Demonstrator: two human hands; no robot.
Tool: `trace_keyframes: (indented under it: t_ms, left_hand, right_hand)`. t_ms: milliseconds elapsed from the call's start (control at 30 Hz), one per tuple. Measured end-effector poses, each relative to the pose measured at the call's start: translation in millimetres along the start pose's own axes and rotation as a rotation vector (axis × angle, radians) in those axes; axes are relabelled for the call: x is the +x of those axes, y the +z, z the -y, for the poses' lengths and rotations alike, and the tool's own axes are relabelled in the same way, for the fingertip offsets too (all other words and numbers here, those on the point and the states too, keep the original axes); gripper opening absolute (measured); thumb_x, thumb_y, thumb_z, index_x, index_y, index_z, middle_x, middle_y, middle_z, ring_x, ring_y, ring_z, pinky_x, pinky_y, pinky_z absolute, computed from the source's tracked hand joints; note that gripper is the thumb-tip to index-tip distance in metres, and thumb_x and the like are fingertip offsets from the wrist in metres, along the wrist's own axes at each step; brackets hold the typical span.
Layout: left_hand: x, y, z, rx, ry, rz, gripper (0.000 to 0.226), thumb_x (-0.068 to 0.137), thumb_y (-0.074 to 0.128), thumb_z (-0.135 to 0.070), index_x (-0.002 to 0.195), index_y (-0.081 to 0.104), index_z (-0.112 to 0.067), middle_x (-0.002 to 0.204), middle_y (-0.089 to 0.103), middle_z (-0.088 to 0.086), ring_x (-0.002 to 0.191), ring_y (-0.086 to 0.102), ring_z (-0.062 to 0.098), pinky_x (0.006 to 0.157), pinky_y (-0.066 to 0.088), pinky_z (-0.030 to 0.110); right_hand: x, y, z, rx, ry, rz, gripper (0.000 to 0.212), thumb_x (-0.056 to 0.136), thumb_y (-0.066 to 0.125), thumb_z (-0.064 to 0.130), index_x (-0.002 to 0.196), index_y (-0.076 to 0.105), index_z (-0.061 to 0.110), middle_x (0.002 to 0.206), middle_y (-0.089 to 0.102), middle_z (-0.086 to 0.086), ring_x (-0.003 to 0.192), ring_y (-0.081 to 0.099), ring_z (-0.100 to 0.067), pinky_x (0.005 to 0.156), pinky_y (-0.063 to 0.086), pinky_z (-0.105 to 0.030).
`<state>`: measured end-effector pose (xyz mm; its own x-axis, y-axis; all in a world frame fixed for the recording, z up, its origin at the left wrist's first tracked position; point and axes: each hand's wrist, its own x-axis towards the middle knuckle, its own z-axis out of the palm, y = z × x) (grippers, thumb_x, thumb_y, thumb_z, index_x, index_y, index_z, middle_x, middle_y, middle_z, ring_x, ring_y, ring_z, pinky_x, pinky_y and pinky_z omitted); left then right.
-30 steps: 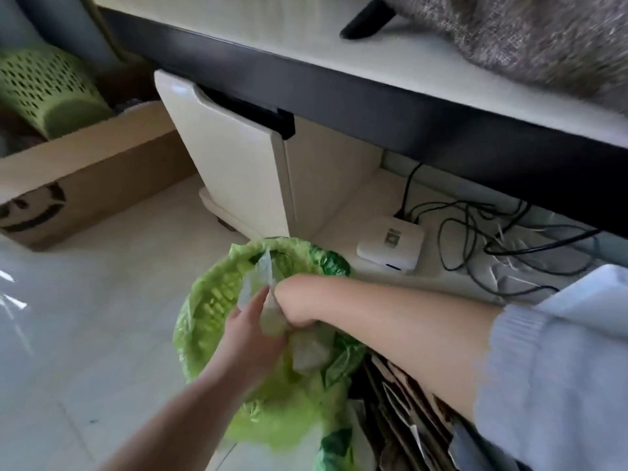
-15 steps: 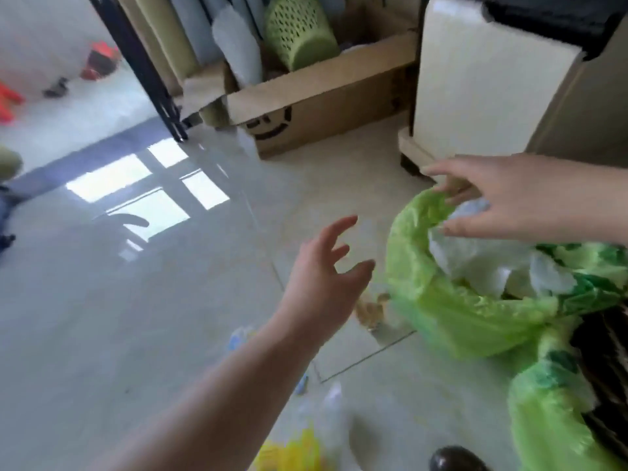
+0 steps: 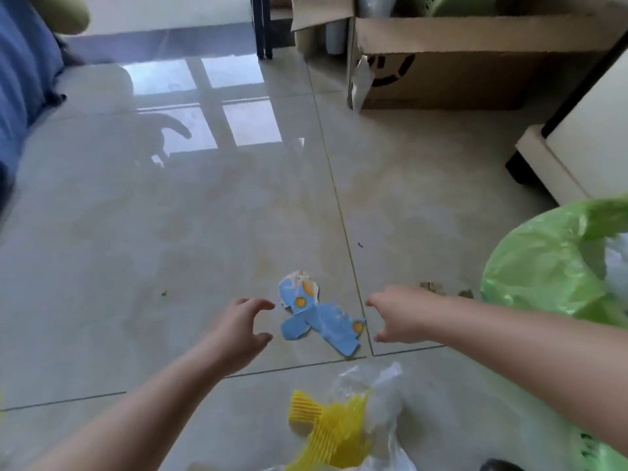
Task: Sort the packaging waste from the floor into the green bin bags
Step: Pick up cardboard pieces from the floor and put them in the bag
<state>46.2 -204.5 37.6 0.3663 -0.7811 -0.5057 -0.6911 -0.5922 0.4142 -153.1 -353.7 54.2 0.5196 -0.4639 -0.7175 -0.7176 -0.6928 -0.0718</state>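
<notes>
A torn blue paper wrapper (image 3: 317, 317) with orange spots lies flat on the tiled floor. My left hand (image 3: 239, 329) hovers just left of it, fingers spread and empty. On the wrapper's right side my right hand (image 3: 399, 316) is open too, holding nothing. A green bin bag (image 3: 543, 266) stands at the right edge, with white plastic showing inside. Near the bottom lie a yellow ribbed foam net (image 3: 328, 433) and a clear plastic bag (image 3: 377, 396). Small brown scraps (image 3: 433, 287) sit on the floor beyond my right wrist.
A large cardboard box (image 3: 458, 76) stands at the back right beside a white cabinet (image 3: 584, 130). A blue fabric (image 3: 23, 73) fills the left edge. Black frame legs (image 3: 263, 28) rise at the back. The floor is glossy and reflects a window.
My view has swung left from the bin bag to the floor. My right hand has left the bag's mouth, and both hands now flank the blue wrapper.
</notes>
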Motion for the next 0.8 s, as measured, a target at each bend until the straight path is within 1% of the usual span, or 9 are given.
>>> trace_keyframes:
  t_ms: [100, 200, 300, 400, 467, 533, 633, 700, 800]
  left_hand:
    - [22.0, 9.7, 17.4, 0.118, 0.003, 0.035, 0.053, 0.085, 0.063, -0.023, 0.134, 0.044, -0.027, 0.142, 0.040, 0.001, 0.129, 0.042, 0.019, 0.104, 0.034, 0.026]
    - [45.2, 20.8, 20.4, 0.239, 0.073, 0.058, 0.055, 0.087, 0.060, -0.022, 0.137, 0.040, -0.028, 0.145, 0.037, -0.002, 0.129, 0.041, 0.021, 0.103, 0.038, 0.029]
    - [69.8, 29.2, 11.5, 0.406, 0.258, 0.037, 0.054, 0.089, 0.052, -0.014, 0.138, 0.036, -0.028, 0.152, 0.026, 0.001, 0.136, 0.031, 0.024, 0.107, 0.035, 0.033]
    - [98.1, 31.7, -4.4, 0.614, 0.504, 0.049, 0.053, 0.092, 0.043, -0.010, 0.142, 0.031, -0.023, 0.158, 0.009, 0.003, 0.146, 0.013, 0.021, 0.109, 0.028, 0.035]
    - [115.9, 32.5, -12.9, 0.751, 0.619, 0.061, 0.053, 0.093, 0.044, -0.013, 0.143, 0.028, -0.023, 0.159, 0.005, 0.005, 0.147, 0.009, 0.021, 0.111, 0.028, 0.038]
    - [127.2, 34.2, -13.8, 0.841, 0.656, 0.069, 0.053, 0.093, 0.048, -0.017, 0.141, 0.029, -0.028, 0.156, 0.016, 0.006, 0.143, 0.022, 0.023, 0.107, 0.034, 0.038]
    - [131.1, 36.9, -11.7, 0.912, 0.635, 0.063, 0.049, 0.090, 0.052, -0.022, 0.135, 0.034, -0.030, 0.138, 0.036, 0.005, 0.122, 0.044, 0.024, 0.090, 0.040, 0.033]
    - [130.6, 35.1, -12.0, 0.935, 0.617, 0.039, 0.046, 0.089, 0.051, -0.019, 0.132, 0.038, -0.024, 0.127, 0.042, 0.007, 0.114, 0.046, 0.025, 0.086, 0.038, 0.032]
    - [130.0, 30.7, -14.5, 0.959, 0.587, 0.027, 0.040, 0.088, 0.051, -0.019, 0.127, 0.042, -0.020, 0.124, 0.042, 0.008, 0.115, 0.043, 0.026, 0.091, 0.036, 0.034]
  right_hand:
    - [32.9, 14.1, 14.6, 0.025, 0.030, -0.027, 0.052, 0.086, 0.057, 0.039, 0.131, 0.043, 0.016, 0.130, 0.048, -0.008, 0.115, 0.052, -0.029, 0.086, 0.044, -0.034]
    - [54.0, 32.1, 29.3, 0.065, 0.018, -0.073, 0.052, 0.085, 0.059, 0.036, 0.128, 0.042, 0.014, 0.131, 0.044, -0.007, 0.117, 0.048, -0.027, 0.086, 0.043, -0.033]
    - [68.6, 46.2, 43.0, 0.102, 0.043, -0.134, 0.063, 0.084, 0.060, 0.041, 0.135, 0.035, 0.014, 0.136, 0.039, -0.006, 0.122, 0.043, -0.026, 0.092, 0.043, -0.037]
    - [80.9, 53.3, 52.6, 0.077, 0.120, -0.235, 0.064, 0.082, 0.062, 0.046, 0.130, 0.037, 0.013, 0.129, 0.042, -0.008, 0.119, 0.044, -0.027, 0.089, 0.042, -0.037]
    - [87.5, 58.4, 54.7, 0.068, 0.169, -0.287, 0.062, 0.081, 0.063, 0.045, 0.128, 0.038, 0.013, 0.127, 0.042, -0.008, 0.118, 0.044, -0.027, 0.089, 0.041, -0.036]
    - [91.9, 63.7, 55.8, 0.134, 0.200, -0.311, 0.059, 0.081, 0.065, 0.041, 0.126, 0.039, 0.013, 0.127, 0.043, -0.008, 0.119, 0.044, -0.026, 0.091, 0.041, -0.035]
    - [95.8, 70.8, 56.9, 0.287, 0.222, -0.312, 0.054, 0.080, 0.068, 0.037, 0.122, 0.044, 0.014, 0.126, 0.043, -0.007, 0.119, 0.043, -0.026, 0.093, 0.042, -0.036]
    - [95.4, 73.1, 55.3, 0.325, 0.241, -0.343, 0.049, 0.080, 0.067, 0.038, 0.118, 0.046, 0.015, 0.122, 0.042, -0.006, 0.118, 0.042, -0.025, 0.091, 0.043, -0.035]
    - [91.4, 79.1, 50.3, 0.281, 0.248, -0.397, 0.045, 0.079, 0.065, 0.043, 0.110, 0.044, 0.018, 0.116, 0.048, -0.003, 0.111, 0.045, -0.024, 0.083, 0.039, -0.033]
